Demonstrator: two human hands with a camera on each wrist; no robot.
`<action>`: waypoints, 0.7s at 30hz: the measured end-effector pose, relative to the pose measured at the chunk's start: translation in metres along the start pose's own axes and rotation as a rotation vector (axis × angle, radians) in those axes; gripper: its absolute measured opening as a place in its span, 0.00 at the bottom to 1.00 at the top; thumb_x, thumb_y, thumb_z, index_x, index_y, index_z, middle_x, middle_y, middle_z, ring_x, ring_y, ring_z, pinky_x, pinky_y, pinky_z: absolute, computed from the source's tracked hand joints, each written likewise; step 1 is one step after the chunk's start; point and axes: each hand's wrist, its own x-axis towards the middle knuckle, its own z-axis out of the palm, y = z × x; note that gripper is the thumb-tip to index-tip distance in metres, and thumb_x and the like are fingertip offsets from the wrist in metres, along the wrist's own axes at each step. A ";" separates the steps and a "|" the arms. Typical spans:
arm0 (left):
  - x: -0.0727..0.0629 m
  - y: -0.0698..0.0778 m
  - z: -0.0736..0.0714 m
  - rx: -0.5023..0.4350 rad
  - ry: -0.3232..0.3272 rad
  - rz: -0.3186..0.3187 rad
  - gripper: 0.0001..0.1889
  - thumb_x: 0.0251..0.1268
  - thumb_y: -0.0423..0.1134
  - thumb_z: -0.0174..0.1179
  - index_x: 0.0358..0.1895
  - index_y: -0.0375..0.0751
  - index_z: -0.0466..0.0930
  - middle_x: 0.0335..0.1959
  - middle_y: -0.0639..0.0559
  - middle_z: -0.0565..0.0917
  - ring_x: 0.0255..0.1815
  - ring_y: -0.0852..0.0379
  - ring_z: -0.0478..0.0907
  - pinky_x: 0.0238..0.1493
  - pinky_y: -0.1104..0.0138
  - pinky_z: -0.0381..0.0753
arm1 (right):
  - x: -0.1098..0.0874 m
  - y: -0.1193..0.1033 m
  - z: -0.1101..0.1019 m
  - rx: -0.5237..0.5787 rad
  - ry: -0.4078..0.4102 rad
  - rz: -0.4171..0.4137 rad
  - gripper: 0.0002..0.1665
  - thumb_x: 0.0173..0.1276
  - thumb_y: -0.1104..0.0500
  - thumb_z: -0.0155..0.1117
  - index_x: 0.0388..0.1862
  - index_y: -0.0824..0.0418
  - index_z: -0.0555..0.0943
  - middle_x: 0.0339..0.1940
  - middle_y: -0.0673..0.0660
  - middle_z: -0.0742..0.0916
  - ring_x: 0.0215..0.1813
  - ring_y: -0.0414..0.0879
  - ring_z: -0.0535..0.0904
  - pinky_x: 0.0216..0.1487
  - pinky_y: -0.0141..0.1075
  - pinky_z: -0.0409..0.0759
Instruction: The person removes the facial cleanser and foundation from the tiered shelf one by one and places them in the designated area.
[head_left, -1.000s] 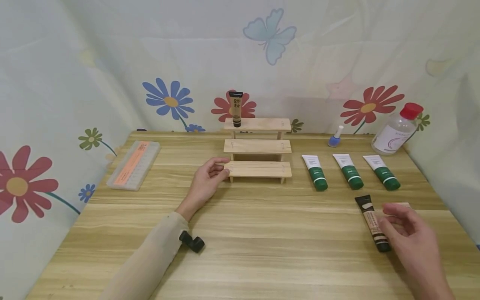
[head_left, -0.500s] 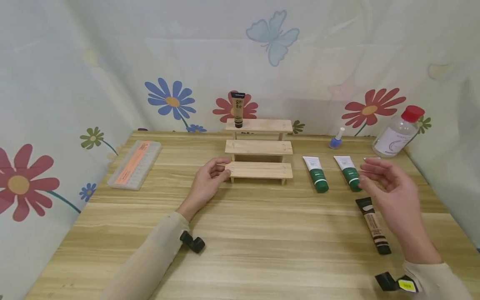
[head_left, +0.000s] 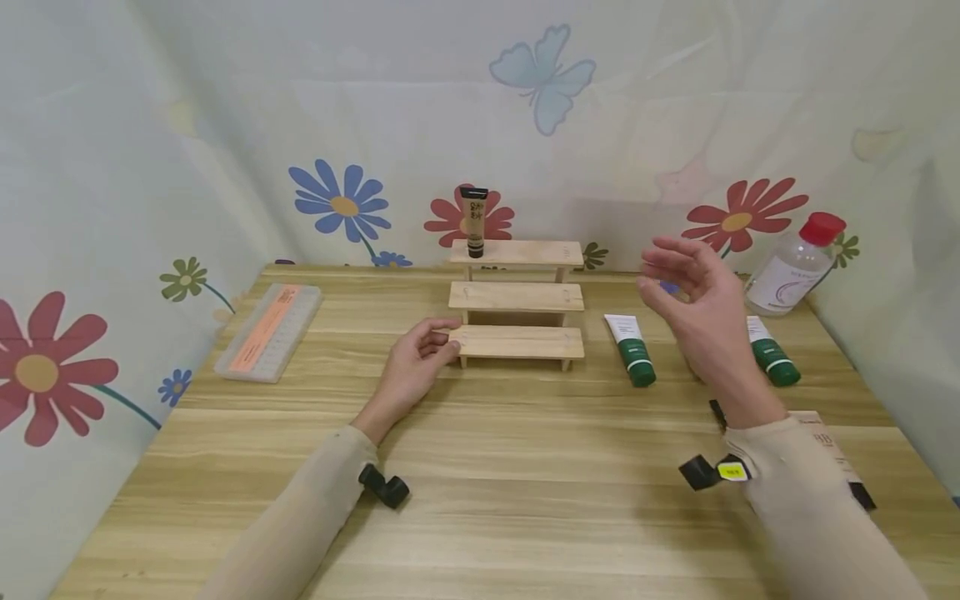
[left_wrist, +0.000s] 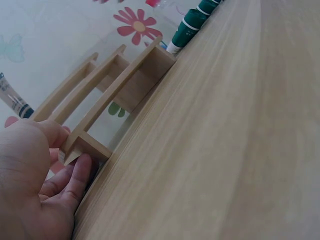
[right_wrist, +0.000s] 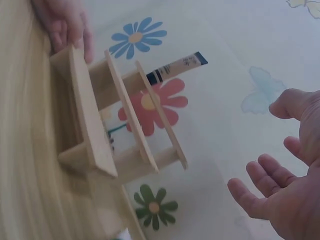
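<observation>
A three-step wooden display stand [head_left: 516, 297] stands on the table, toward the back. My left hand [head_left: 417, 354] pinches the left end of its lowest step, thumb above and fingers beneath, as the left wrist view shows. On the top step, at the left, a small beige tube with black ends [head_left: 475, 223] stands upright. My right hand [head_left: 693, 304] hovers in the air right of the stand, fingers loosely bent and spread, holding nothing. Below it, a green-and-white squeeze tube [head_left: 632, 350] lies on the table; a second green-and-white tube [head_left: 772, 354] lies farther right, partly behind the wrist.
A clear bottle with a red cap [head_left: 795, 267] stands at the back right. Blue nail polish [head_left: 669, 287] is mostly hidden behind the right hand. A beige tube with a black cap [head_left: 836, 454] lies beside the right sleeve. A flat plastic case [head_left: 270, 332] lies at the left.
My right hand has risen from beside the black-and-beige tube at the front right and moved left and away, empty. My left hand keeps its hold on the stand.
</observation>
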 end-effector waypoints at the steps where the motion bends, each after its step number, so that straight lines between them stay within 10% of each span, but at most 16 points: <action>1: 0.000 0.000 0.000 0.000 0.002 -0.001 0.18 0.84 0.43 0.68 0.70 0.50 0.85 0.55 0.44 0.88 0.59 0.49 0.84 0.69 0.51 0.82 | 0.006 -0.002 0.006 0.032 -0.014 -0.007 0.31 0.81 0.58 0.74 0.79 0.55 0.77 0.69 0.58 0.87 0.67 0.45 0.85 0.65 0.25 0.82; 21: 0.000 -0.003 0.000 -0.015 0.006 -0.001 0.18 0.84 0.43 0.68 0.70 0.50 0.86 0.56 0.43 0.88 0.60 0.48 0.83 0.70 0.52 0.81 | 0.086 0.006 0.123 0.353 -0.075 0.007 0.31 0.77 0.64 0.76 0.76 0.59 0.79 0.69 0.62 0.86 0.71 0.59 0.82 0.68 0.37 0.85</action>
